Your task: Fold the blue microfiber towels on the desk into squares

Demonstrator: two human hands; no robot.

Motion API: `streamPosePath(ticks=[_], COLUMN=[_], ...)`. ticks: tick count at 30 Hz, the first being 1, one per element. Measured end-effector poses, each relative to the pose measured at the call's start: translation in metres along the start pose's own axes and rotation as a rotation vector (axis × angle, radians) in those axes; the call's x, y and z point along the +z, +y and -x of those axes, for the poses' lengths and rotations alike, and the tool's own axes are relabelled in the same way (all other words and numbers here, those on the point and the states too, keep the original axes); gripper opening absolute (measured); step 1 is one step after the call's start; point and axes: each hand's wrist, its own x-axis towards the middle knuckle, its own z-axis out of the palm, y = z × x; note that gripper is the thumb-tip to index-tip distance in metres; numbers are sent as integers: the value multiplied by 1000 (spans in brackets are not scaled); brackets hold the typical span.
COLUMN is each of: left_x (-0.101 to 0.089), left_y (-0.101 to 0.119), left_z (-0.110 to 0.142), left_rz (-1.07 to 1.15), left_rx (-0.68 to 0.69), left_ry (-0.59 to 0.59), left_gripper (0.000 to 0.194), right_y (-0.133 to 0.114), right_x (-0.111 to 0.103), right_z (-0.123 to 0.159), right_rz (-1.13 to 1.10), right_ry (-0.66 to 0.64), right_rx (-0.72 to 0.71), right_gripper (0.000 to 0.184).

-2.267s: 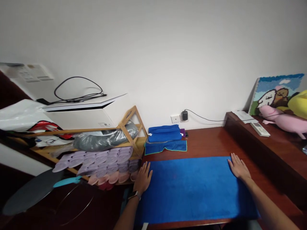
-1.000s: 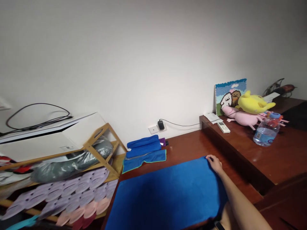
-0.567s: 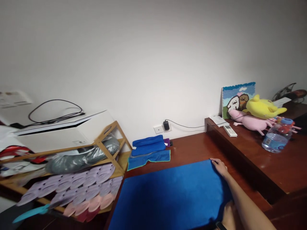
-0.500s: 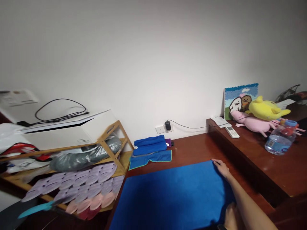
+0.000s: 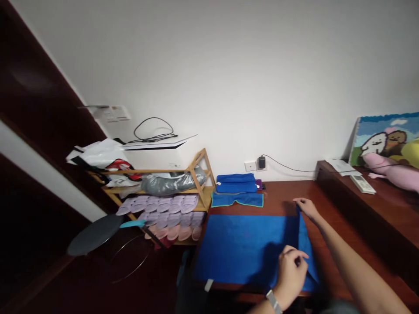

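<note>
A large blue cloth (image 5: 242, 248) lies spread on the reddish-brown wooden table. My right hand (image 5: 307, 208) pinches its far right corner and holds it slightly raised, so the right side of the cloth stands up in a narrow fold. Nearer to me, my left hand (image 5: 292, 272), with a silver band at the wrist, is over the right part of the cloth. Its thumb and fingers are closed on the cloth's near right part, though the hand hides most of the grip. A white tag (image 5: 208, 285) hangs at the near left corner.
Folded blue cloths (image 5: 237, 187) lie against the wall by a plug (image 5: 262, 162). A shoe rack (image 5: 199, 179) with slippers stands left, beside a dark round stool seat (image 5: 94, 235). The raised ledge on the right holds a remote (image 5: 362, 184) and a pink plush toy (image 5: 391, 170).
The right edge of the cloth has been lifted and brought leftward in a fold. My left hand has come fully into view over the cloth. The view has turned left.
</note>
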Motion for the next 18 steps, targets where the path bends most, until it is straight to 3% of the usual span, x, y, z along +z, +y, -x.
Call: streamPosePath(ticks=[3,5,10,12,14,18], left_x=[-79,-128,-227,-255,-275,-288], left_y=[-4,-17,-89,-123,-156,-210], left_z=[17,36,80,90,96,107], left_rz=[24,19,-42,-166,-342,-657], left_rx=[69,84,-71,-199,-318,-383], left_ry=[160,275,610,693,698,653], left_gripper=[28,26,30,34,37,30], right_y=[-60,-102,-200,-227,-242,-240], right_x=[59,109,251,303,344,390], right_z=[-5,-5,19,39,61,91], right_rz=[8,33,145,214,300,442], right_ry=[-156,-264,-532,-617,-670,-715], right_rx=[-80,-137,-294,-347,-375,-404], right_gripper=[33,34,32,29,24,22])
